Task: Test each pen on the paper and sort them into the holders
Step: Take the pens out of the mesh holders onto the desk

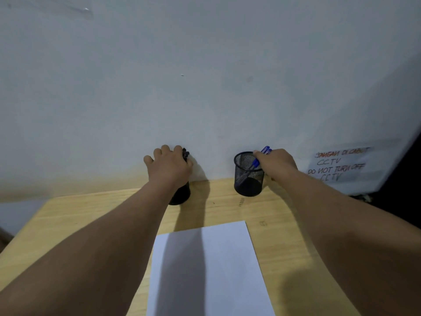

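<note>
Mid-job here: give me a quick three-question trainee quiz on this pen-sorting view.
1. True or false: the paper already bears pen marks.
2. Which colour are the pens at the right hand? A red, B blue, C green.
3. Fill in: the left hand covers the top of the left ____.

Key: 1 false, the paper looks blank. 2 B, they lean in the right holder. 3 holder.

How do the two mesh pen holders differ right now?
The right holder is in plain view, its open mouth showing blue pens leaning inside; the left holder is mostly hidden under the left hand, with dark pens poking out. The right hand grips blue pens at the right holder's rim. Both are black and stand by the wall on the wooden table.
</note>
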